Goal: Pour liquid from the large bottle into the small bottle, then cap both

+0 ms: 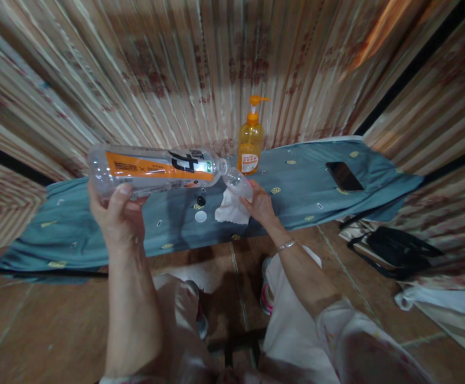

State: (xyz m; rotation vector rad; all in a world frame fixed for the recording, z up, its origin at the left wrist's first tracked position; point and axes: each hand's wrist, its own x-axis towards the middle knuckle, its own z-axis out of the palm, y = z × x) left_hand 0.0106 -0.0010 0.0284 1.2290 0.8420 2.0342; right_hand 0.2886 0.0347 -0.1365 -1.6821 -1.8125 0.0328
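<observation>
My left hand [118, 210] is wrapped round the base end of a large clear plastic bottle [156, 170] with an orange and white label, held sideways. Its neck points right and meets the mouth of a small clear container [238, 181], tilted toward it. My right hand [259, 201] grips that small container by its far end; its contents are hard to make out. Under the container, a white cloth [232, 207] lies on the table. A black cap [201, 200] and a white round lid [201, 216] lie to the left of the cloth.
An orange pump bottle [250, 144] stands upright behind the cloth. A dark phone [344, 176] lies at the right of the narrow table with its blue-green cover [296, 200]. Striped curtains [156, 69] hang behind. A black bag [396, 248] is at the lower right.
</observation>
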